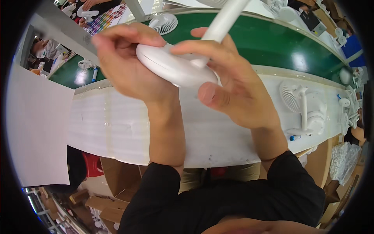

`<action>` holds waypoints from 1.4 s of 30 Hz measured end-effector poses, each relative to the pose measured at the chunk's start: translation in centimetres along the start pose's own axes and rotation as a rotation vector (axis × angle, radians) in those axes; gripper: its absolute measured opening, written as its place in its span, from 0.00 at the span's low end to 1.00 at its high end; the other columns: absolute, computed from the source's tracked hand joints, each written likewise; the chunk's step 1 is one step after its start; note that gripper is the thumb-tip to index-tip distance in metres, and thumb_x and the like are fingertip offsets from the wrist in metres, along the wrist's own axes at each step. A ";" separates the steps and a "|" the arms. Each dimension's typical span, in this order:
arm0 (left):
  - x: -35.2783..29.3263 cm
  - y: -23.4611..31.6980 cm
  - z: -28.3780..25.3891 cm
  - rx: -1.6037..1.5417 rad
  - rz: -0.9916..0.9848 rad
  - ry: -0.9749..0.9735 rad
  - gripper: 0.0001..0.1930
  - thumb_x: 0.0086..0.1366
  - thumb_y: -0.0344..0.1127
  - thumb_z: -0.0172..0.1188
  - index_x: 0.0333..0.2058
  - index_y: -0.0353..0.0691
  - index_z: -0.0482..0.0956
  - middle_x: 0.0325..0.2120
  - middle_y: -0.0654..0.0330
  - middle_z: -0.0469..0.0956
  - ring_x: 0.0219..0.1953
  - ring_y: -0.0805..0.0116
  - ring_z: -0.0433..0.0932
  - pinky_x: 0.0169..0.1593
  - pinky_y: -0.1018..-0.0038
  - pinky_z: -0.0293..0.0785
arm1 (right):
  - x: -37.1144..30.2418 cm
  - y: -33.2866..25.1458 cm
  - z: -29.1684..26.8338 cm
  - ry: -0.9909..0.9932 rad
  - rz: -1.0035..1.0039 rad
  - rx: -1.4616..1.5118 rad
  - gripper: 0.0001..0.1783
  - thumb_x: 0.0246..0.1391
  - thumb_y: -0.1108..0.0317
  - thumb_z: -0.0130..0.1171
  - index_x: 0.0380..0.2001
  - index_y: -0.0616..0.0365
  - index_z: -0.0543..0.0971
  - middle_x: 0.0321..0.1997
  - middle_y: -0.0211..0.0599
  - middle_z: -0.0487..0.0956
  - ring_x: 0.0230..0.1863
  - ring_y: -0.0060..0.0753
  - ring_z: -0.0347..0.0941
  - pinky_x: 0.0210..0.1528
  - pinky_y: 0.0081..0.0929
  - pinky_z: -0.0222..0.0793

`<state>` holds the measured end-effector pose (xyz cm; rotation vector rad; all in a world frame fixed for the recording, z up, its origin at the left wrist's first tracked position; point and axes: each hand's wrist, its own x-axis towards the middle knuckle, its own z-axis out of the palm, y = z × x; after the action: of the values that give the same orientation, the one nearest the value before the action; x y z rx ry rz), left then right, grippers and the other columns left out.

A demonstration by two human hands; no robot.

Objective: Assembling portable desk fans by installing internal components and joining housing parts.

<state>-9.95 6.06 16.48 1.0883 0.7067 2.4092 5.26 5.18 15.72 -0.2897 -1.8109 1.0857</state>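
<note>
A white fan stand (171,66) hangs tilted above the worktable, its rounded base toward me and its pole (224,21) slanting up to the right and out of the picture. My left hand (132,62) grips the left edge of the base, fingers curled over it. Around the right side of the base, by the foot of the pole, my right hand (237,87) is closed, with its thumb at the near edge. Some of its fingers are hidden behind the pole. Whatever tops the pole lies outside the view.
A white-covered worktable (218,136) lies below my hands, with a green conveyor belt (269,43) beyond it. White fans (304,109) lie on the right; a fan head (163,24) sits on the belt. A grey post (58,35) stands left. A bag of white parts (344,162) is lower right.
</note>
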 end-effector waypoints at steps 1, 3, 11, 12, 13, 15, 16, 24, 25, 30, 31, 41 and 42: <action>0.0 0.2 -0.1 0.016 0.137 -0.091 0.24 0.77 0.50 0.35 0.29 0.41 0.72 0.16 0.60 0.72 0.18 0.72 0.69 0.28 0.79 0.68 | 0.0 -0.1 0.3 -0.016 0.053 0.083 0.33 0.50 0.62 0.69 0.59 0.58 0.73 0.52 0.40 0.70 0.51 0.32 0.64 0.56 0.27 0.61; -0.2 0.6 0.3 0.026 0.255 -0.188 0.24 0.77 0.50 0.35 0.29 0.41 0.72 0.16 0.60 0.72 0.16 0.72 0.69 0.27 0.80 0.68 | -0.2 -0.7 0.7 -0.017 0.116 0.163 0.34 0.52 0.62 0.67 0.61 0.58 0.71 0.55 0.41 0.70 0.52 0.32 0.64 0.58 0.28 0.60; -1.4 2.4 1.1 0.424 0.366 -0.362 0.26 0.77 0.49 0.32 0.35 0.38 0.76 0.12 0.59 0.71 0.18 0.71 0.67 0.26 0.75 0.66 | -0.8 -1.5 0.3 0.036 0.512 0.555 0.33 0.58 0.65 0.62 0.65 0.62 0.65 0.55 0.42 0.72 0.52 0.33 0.67 0.57 0.25 0.62; -1.5 2.5 1.2 0.449 0.365 -0.378 0.27 0.77 0.50 0.31 0.35 0.37 0.77 0.12 0.59 0.71 0.19 0.71 0.68 0.27 0.75 0.67 | -0.9 -1.3 0.3 0.011 0.527 0.594 0.33 0.58 0.65 0.61 0.65 0.63 0.65 0.56 0.43 0.72 0.53 0.33 0.67 0.57 0.25 0.63; -1.5 2.6 1.4 0.543 0.390 -0.358 0.27 0.77 0.50 0.31 0.35 0.37 0.77 0.13 0.59 0.71 0.19 0.71 0.68 0.27 0.75 0.67 | -0.9 -1.1 0.3 -0.013 0.544 0.633 0.34 0.58 0.66 0.61 0.65 0.63 0.64 0.57 0.43 0.72 0.54 0.33 0.67 0.57 0.26 0.63; -1.1 2.4 1.9 0.411 0.322 -0.193 0.28 0.77 0.50 0.30 0.34 0.38 0.76 0.14 0.60 0.72 0.16 0.73 0.67 0.26 0.79 0.65 | -0.6 -0.3 0.8 0.003 0.343 0.591 0.35 0.57 0.67 0.62 0.66 0.63 0.64 0.57 0.45 0.72 0.55 0.35 0.68 0.57 0.26 0.63; -0.7 2.2 2.1 0.342 0.291 -0.111 0.28 0.77 0.51 0.30 0.33 0.38 0.75 0.15 0.61 0.72 0.14 0.74 0.66 0.25 0.82 0.64 | -0.2 0.2 1.1 0.009 0.240 0.569 0.35 0.57 0.67 0.62 0.66 0.63 0.64 0.58 0.46 0.72 0.56 0.35 0.68 0.57 0.26 0.63; -0.5 2.5 1.1 0.054 0.063 -0.194 0.28 0.77 0.50 0.30 0.32 0.38 0.76 0.16 0.62 0.71 0.16 0.75 0.65 0.28 0.82 0.63 | -0.2 0.4 0.7 -0.014 0.239 0.703 0.39 0.51 0.68 0.67 0.65 0.64 0.64 0.56 0.48 0.73 0.55 0.36 0.69 0.58 0.27 0.65; -1.0 2.5 1.1 0.077 0.099 -0.256 0.27 0.76 0.49 0.31 0.33 0.38 0.76 0.15 0.62 0.70 0.18 0.74 0.66 0.29 0.80 0.63 | -0.4 0.1 0.4 0.003 0.305 0.687 0.39 0.50 0.69 0.68 0.65 0.65 0.64 0.55 0.49 0.73 0.54 0.36 0.70 0.58 0.27 0.65; -1.1 2.7 1.4 0.033 0.177 -0.547 0.25 0.76 0.46 0.31 0.33 0.38 0.77 0.14 0.63 0.66 0.22 0.70 0.67 0.34 0.73 0.65 | -1.0 -0.5 0.1 0.048 0.409 0.660 0.40 0.48 0.69 0.69 0.64 0.65 0.65 0.55 0.49 0.74 0.55 0.37 0.70 0.59 0.28 0.65; -0.8 2.9 1.5 -0.008 0.197 -0.633 0.25 0.76 0.46 0.31 0.33 0.38 0.77 0.14 0.63 0.67 0.23 0.70 0.67 0.35 0.72 0.65 | -1.0 -0.4 0.2 0.042 0.379 0.665 0.40 0.48 0.69 0.69 0.64 0.65 0.65 0.55 0.49 0.74 0.55 0.37 0.70 0.59 0.28 0.65; -1.3 2.7 2.8 -0.016 0.058 -0.220 0.27 0.76 0.48 0.30 0.28 0.39 0.74 0.15 0.63 0.68 0.19 0.73 0.65 0.31 0.78 0.63 | 0.1 0.9 0.6 -0.035 0.134 0.741 0.48 0.48 0.67 0.70 0.69 0.64 0.58 0.60 0.54 0.71 0.58 0.40 0.68 0.61 0.29 0.63; -1.3 2.7 2.8 -0.090 -0.012 -0.229 0.28 0.77 0.48 0.30 0.28 0.39 0.74 0.16 0.62 0.69 0.17 0.75 0.63 0.28 0.81 0.62 | 0.0 0.7 0.6 -0.011 0.166 0.770 0.49 0.48 0.67 0.70 0.70 0.63 0.57 0.61 0.55 0.70 0.59 0.41 0.67 0.62 0.29 0.62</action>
<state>-7.43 4.04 18.93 1.2914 0.5214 2.2349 4.62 5.27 15.04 0.0345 -1.2664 1.8047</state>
